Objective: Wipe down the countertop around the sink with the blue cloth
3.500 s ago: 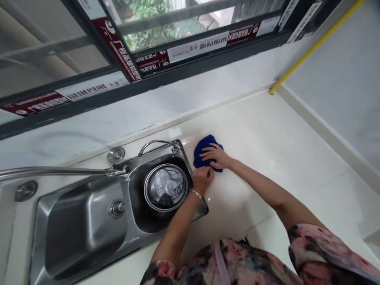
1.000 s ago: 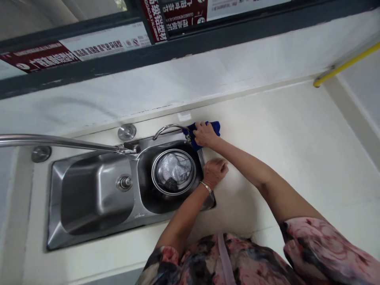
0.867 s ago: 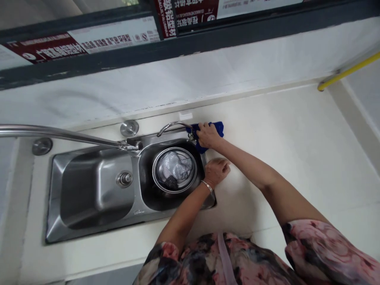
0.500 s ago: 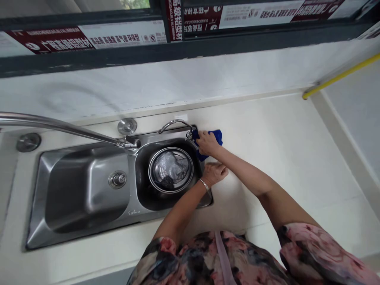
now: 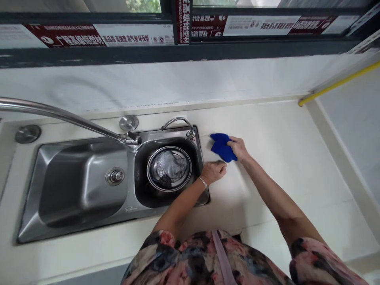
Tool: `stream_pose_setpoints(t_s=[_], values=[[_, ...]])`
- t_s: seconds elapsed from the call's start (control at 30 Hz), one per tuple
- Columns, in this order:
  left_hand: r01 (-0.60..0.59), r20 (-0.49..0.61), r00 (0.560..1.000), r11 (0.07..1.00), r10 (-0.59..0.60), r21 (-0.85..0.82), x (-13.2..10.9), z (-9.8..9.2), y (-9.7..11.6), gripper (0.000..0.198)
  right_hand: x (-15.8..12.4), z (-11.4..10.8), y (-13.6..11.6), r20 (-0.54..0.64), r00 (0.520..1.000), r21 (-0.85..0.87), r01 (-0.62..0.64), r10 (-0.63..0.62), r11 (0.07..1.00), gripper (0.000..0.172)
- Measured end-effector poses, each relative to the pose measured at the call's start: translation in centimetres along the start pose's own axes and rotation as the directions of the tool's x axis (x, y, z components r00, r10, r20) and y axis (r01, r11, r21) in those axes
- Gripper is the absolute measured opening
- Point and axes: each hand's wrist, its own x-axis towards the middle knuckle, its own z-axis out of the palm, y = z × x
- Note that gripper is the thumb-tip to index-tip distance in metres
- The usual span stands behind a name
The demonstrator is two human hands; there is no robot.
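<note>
My right hand (image 5: 238, 149) grips one edge of a blue cloth (image 5: 223, 147), which hangs loosely folded over the pale counter just right of the sink. My left hand (image 5: 213, 173), with a bracelet at the wrist, is curled closed by the sink's right rim. Something small and dark shows at its fingers, too hidden to name. In the right basin (image 5: 139, 194) sits a round perforated metal colander (image 5: 149, 179) with a clear, crumpled plastic-like piece and a dark mesh-like piece inside.
The left basin (image 5: 62, 190) has a drain (image 5: 114, 176). A large faucet (image 5: 89, 129) reaches over it, and a small curved tap (image 5: 178, 118) stands behind the right basin. Round metal caps (image 5: 128, 123) sit along the back. A yellow pipe (image 5: 338, 84) runs at the right.
My right hand has drawn the blue cloth from the sink's back right corner, by the small tap, rightward onto the counter. My left hand stays nearly in place. The view shifted slightly.
</note>
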Motion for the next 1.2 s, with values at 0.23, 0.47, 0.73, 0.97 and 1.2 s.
stream_pose_setpoints(t_s=[0.23,0.47,0.73,0.97,1.2], values=[[0.018,-0.003,1.000,1.000,-0.018,0.009,0.1,-0.5,0.3,0.019,3.0,2.6,-4.1,-0.081,0.911,-0.318,0.362,-0.405,0.876,0.051],[0.067,0.018,0.998,0.998,-0.067,0.022,0.0,-0.2,0.3,0.016,4.3,9.3,-6.3,0.371,0.863,-0.733,0.498,-0.342,0.462,0.043],[0.065,0.010,0.998,0.997,-0.064,-0.053,0.1,0.0,0.0,0.017,3.0,8.6,-5.3,0.392,0.874,-0.765,0.483,-0.287,0.427,0.045],[-0.008,0.074,0.997,0.984,0.021,-0.178,-2.7,-0.5,0.4,0.016,-2.5,7.7,-4.3,0.436,0.869,-0.735,0.495,-0.235,0.464,0.045],[0.168,0.145,0.981,0.940,-0.129,-0.297,-11.2,-1.8,1.9,0.027,-9.7,7.1,-1.9,0.437,0.874,-0.717,0.480,-0.211,0.506,0.044]])
